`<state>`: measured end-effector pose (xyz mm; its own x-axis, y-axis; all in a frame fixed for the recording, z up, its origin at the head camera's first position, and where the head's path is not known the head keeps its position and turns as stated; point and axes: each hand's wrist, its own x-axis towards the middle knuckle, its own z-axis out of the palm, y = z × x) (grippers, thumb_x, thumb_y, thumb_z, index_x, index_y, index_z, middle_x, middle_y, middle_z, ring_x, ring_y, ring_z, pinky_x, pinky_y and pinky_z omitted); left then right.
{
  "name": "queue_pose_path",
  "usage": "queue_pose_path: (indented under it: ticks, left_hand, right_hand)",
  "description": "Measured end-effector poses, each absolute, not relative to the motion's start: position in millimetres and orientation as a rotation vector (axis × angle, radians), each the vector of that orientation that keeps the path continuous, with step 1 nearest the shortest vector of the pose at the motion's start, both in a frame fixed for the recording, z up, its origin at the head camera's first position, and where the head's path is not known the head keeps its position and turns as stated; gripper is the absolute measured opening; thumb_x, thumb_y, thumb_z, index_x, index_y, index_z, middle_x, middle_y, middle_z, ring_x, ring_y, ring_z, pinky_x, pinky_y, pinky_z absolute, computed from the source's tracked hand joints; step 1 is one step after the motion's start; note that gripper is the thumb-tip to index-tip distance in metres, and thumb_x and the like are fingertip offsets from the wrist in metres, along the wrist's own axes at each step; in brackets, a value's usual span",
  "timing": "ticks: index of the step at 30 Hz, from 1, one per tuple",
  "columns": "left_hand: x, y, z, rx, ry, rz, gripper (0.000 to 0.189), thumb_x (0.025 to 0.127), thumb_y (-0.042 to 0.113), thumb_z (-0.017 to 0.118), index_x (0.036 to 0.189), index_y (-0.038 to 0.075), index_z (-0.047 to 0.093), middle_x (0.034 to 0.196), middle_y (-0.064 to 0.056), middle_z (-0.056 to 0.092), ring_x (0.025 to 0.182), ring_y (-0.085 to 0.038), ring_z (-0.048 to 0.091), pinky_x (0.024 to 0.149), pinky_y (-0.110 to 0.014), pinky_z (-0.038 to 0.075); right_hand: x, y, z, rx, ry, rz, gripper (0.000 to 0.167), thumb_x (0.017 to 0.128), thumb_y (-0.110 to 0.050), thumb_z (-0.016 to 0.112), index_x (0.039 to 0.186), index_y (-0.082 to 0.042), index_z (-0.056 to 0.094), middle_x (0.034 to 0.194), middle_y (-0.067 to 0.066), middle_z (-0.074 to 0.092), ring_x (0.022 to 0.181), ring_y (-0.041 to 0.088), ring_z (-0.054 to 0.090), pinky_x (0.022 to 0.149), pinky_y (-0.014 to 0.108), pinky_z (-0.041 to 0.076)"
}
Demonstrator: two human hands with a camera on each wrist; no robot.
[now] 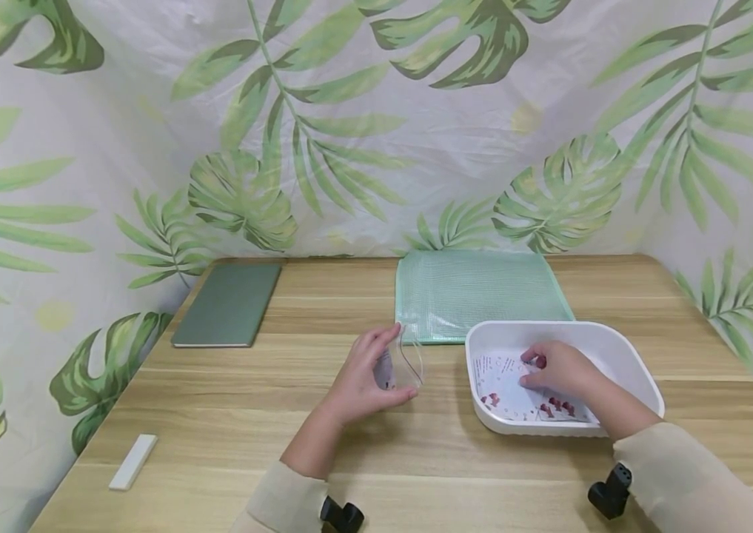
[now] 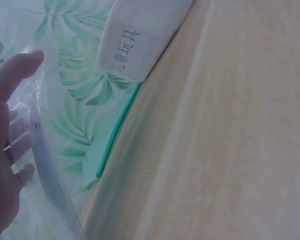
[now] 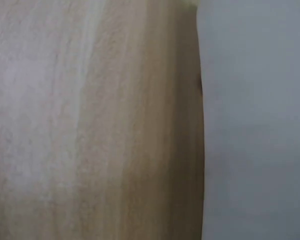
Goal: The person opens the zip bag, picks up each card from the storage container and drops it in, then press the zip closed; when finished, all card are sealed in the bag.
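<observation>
In the head view my left hand (image 1: pixel 368 374) holds a clear plastic bag (image 1: pixel 412 363), thumb and fingers spread wide along its edges. A printed paper (image 1: pixel 384 370) shows in or behind the plastic. Through the film, the left wrist view shows several fingers (image 2: pixel 21 142) of this hand. My right hand (image 1: pixel 564 370) reaches into a white plastic bin (image 1: pixel 623 359), its thumb and fingers down at the printed paper cards (image 1: pixel 503 385) with small red pictures. Something dark red lies by its fingertips; whether they pinch anything cannot be made out.
Behind the bin lies a green mesh zip pouch (image 1: pixel 469 289). A dark green notebook (image 1: pixel 228 305) lies at the back left of the wooden table (image 1: pixel 216 437), and a small white bar (image 1: pixel 133 462) at the front left. The bin's side bears a label (image 2: pixel 127 50) with Chinese characters.
</observation>
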<state>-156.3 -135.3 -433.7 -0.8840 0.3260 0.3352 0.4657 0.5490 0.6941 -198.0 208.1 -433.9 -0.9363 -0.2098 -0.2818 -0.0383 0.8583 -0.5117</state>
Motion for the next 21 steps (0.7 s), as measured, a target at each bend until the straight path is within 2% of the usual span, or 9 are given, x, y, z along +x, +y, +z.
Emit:
queue_pose_path:
  ticks: [11,21]
  left_hand:
    - [-155.7,-136.4,-433.3,-0.670,-2.617,-1.258,0.094,0.067,0.030,0.086,0.149,0.015,0.042,0.140,-0.013,0.048,0.126,-0.029,0.045,0.099,-0.051,0.045]
    - [-156.5,-136.2,-434.0,-0.674,-2.614,-1.244,0.093,0.067,0.030,0.086,0.148,0.013,0.043,0.138,-0.013,0.049,0.124,-0.028,0.046,0.098,-0.050,0.046]
  right_hand:
    - [-200.5,208.4,-434.0,-0.143,2.682,-0.772,0.042,0.082,-0.024,0.077,0.117,-0.004,0.064,0.095,0.010,0.059,0.086,0.023,0.053,0.072,0.033,0.043]
    - [-195.0,216.6,-412.7,-0.159,2.611,-1.016,0.029,0.089,-0.021,0.069,0.113,-0.004,0.066,0.094,0.008,0.061,0.088,0.022,0.053,0.073,0.031,0.046]
